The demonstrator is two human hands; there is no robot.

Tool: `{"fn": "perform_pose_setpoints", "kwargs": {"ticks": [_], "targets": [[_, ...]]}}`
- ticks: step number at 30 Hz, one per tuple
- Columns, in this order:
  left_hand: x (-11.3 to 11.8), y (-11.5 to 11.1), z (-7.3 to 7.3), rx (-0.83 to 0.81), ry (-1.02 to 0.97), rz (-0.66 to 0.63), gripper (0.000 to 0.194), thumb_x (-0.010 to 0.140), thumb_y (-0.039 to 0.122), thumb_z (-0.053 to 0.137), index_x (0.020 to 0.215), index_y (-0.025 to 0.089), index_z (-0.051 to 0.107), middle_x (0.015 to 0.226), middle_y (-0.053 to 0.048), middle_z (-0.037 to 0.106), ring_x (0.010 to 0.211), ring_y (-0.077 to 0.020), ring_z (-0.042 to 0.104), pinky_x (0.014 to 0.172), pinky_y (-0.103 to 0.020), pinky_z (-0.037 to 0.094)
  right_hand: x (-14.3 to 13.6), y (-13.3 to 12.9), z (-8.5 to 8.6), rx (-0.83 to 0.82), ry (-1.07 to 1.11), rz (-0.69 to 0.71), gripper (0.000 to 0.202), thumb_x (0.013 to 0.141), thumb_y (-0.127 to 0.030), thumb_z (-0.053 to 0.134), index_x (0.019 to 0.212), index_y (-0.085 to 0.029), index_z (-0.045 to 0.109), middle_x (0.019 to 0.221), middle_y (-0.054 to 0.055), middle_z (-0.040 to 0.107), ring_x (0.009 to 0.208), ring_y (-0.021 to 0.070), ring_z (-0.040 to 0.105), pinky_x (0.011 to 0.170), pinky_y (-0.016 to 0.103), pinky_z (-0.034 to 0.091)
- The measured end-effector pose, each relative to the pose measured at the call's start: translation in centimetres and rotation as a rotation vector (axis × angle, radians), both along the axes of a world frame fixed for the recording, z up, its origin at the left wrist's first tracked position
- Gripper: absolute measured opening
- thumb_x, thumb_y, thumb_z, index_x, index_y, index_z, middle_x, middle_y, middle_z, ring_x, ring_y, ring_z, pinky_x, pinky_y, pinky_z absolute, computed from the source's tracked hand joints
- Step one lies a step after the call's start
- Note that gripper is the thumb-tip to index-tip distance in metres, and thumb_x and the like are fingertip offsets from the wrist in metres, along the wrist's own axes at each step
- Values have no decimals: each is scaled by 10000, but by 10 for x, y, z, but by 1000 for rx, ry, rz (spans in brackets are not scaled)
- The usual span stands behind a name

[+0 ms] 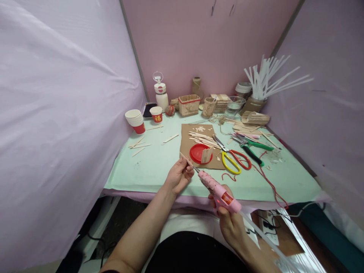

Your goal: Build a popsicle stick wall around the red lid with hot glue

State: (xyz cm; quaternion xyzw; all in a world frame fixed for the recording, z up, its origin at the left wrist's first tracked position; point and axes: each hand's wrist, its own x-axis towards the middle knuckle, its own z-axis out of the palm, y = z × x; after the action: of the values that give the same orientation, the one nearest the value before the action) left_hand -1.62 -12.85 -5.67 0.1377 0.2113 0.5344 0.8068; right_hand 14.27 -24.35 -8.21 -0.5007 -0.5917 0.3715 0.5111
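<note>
My left hand point(180, 175) is closed in a pinch on a thin wooden stick point(186, 158), held above the table's front part. In my right hand point(227, 218) is a pink hot glue gun point(216, 189), with a long clear glue stick point(263, 237) trailing out of its rear. The gun's metal nozzle points up and left, right at the near end of the stick; I cannot tell whether they touch. Just beyond, a red round lid point(195, 153) lies on a brown cardboard sheet point(186, 132), with a small panel of joined sticks point(206, 155) standing on it.
Yellow-and-red scissors point(231, 155) and green-handled pliers point(253, 146) lie to the right, near red yarn point(270, 182). Loose sticks point(203, 138) cover the cardboard. Paper cups point(135, 119) stand at left. A woven-look box point(189, 106), water bowl point(234, 106) and white glue sticks point(264, 79) line the back.
</note>
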Motion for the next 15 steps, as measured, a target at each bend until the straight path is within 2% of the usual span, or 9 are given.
{"fn": "perform_pose_setpoints", "kwargs": {"ticks": [11, 15], "targets": [[0, 0, 0, -6, -6, -6, 211, 775, 171, 733, 739, 116, 532, 644, 43, 433, 539, -22, 427, 501, -98, 385, 6, -2, -13, -30, -4, 14, 379, 932, -539, 387, 1148, -248, 498, 917, 62, 572, 788, 226, 580, 674, 354, 484], [0, -1, 1, -30, 21, 3, 202, 787, 176, 721, 741, 119, 532, 646, 44, 424, 539, -22, 421, 498, -102, 376, 6, -2, -14, -32, -20, 19, 351, 936, -525, 386, 1123, -250, 496, 884, 52, 573, 737, 211, 564, 629, 336, 463]]}}
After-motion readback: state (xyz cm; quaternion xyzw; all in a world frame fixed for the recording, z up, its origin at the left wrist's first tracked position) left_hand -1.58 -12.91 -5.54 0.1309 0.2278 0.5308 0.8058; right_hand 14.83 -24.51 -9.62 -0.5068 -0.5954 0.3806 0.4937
